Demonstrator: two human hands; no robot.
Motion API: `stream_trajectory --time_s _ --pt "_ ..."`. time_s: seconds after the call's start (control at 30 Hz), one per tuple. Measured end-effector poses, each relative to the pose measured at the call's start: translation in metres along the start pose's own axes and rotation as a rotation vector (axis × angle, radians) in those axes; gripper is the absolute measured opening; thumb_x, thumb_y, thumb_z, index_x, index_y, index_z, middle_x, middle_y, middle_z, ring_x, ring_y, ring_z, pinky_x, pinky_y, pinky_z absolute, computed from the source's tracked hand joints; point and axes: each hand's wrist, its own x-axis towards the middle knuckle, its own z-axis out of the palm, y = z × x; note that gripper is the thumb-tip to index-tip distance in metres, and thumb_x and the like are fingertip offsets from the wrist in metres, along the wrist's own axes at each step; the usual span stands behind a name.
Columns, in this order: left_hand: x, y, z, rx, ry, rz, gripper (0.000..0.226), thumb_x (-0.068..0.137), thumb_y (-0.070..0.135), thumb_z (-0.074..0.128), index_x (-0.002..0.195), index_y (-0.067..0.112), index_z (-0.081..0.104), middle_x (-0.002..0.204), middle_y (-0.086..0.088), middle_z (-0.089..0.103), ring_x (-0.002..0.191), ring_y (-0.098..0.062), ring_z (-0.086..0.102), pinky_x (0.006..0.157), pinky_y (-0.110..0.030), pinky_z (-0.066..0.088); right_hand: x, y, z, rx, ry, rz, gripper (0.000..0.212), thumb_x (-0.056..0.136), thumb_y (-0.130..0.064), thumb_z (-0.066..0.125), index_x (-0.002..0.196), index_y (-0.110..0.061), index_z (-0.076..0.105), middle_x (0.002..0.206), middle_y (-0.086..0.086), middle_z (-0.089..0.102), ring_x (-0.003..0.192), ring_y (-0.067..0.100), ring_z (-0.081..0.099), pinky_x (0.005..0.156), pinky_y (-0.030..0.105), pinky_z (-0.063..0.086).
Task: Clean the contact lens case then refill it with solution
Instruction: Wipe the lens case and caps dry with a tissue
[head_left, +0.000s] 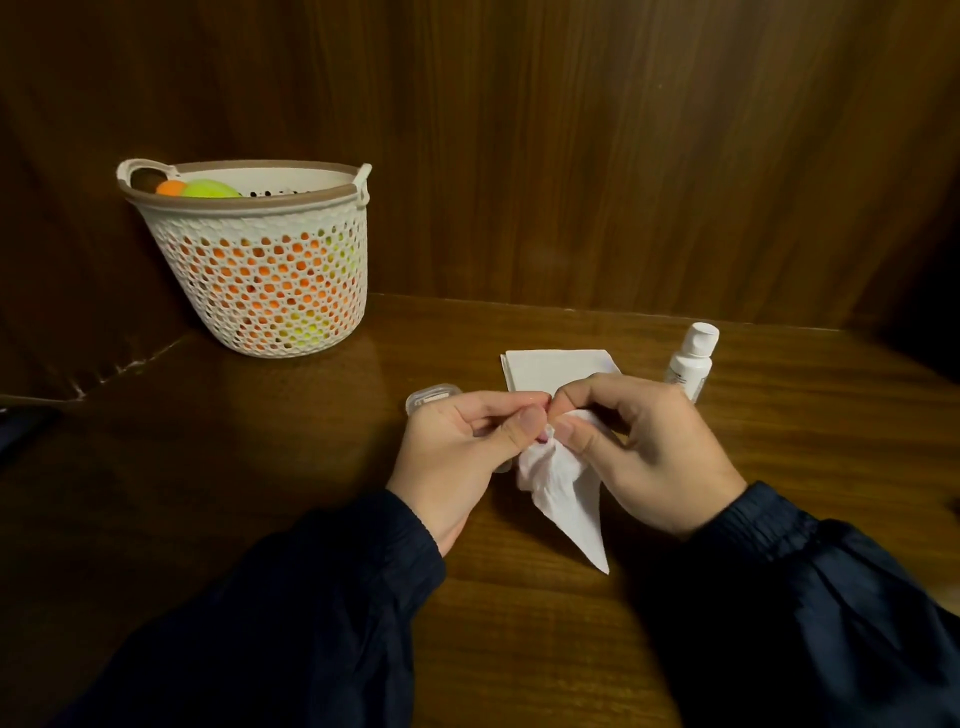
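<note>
Both hands meet over the middle of the wooden table. My left hand (457, 447) pinches a small part of the contact lens case, almost wholly hidden under thumb and fingers; a pink bit shows at the fingertips. My right hand (644, 441) presses a crumpled white tissue (561, 493) against that piece, and the tissue's tail hangs down to the table. A clear case part (427, 399) lies just behind my left hand. The white solution bottle (690, 364) stands capped to the right.
A folded white tissue (556, 369) lies flat behind my hands. A white perforated basket (260, 260) with orange and green balls stands at the back left, against the wooden wall. Dark sleeves cover both forearms.
</note>
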Motion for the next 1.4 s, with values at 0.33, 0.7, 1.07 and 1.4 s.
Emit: stream_trajectory --time_s 0.33,0.7,1.07,1.4 --pt "0.0013 0.0008 0.0031 -0.073 0.023 -0.022 0.031 0.068 0.042 0.084 0.098 0.034 0.086 0.104 -0.002 0.083 0.107 -0.032 0.076 0.09 -0.046 0.06 0.0027 -0.005 0.0094 -0.084 0.201 -0.054 0.005 0.095 -0.023 0.071 0.096 -0.028 0.072 0.093 -0.023 0.069 0.094 -0.001 0.066 0.08 0.013 0.052" --pt "-0.0005 0.0026 0.0039 -0.023 -0.015 -0.018 0.024 0.072 0.038 0.081 0.095 0.036 0.086 0.096 0.0 0.083 0.087 -0.015 0.078 0.071 -0.027 0.061 -0.0017 -0.0049 0.0089 0.016 0.205 -0.056 0.014 0.096 -0.018 0.074 0.096 -0.032 0.072 0.094 -0.021 0.072 0.096 0.004 0.068 0.083 0.021 0.055" --pt "0.0029 0.0023 0.0016 -0.048 0.006 -0.052 0.029 0.069 0.038 0.083 0.097 0.033 0.086 0.106 -0.001 0.083 0.104 -0.023 0.078 0.09 -0.048 0.06 0.0019 -0.0039 0.0083 -0.088 0.18 -0.044 0.012 0.096 -0.023 0.072 0.096 -0.034 0.068 0.094 -0.026 0.068 0.096 -0.002 0.065 0.082 0.011 0.048" --pt "0.0031 0.003 0.0013 -0.058 0.014 -0.029 0.028 0.072 0.037 0.083 0.099 0.032 0.085 0.109 -0.002 0.083 0.109 -0.028 0.077 0.101 -0.064 0.055 -0.0004 -0.0034 0.0088 0.034 0.173 0.001 0.012 0.097 -0.024 0.073 0.096 -0.035 0.07 0.094 -0.021 0.071 0.096 0.003 0.067 0.083 0.022 0.053"
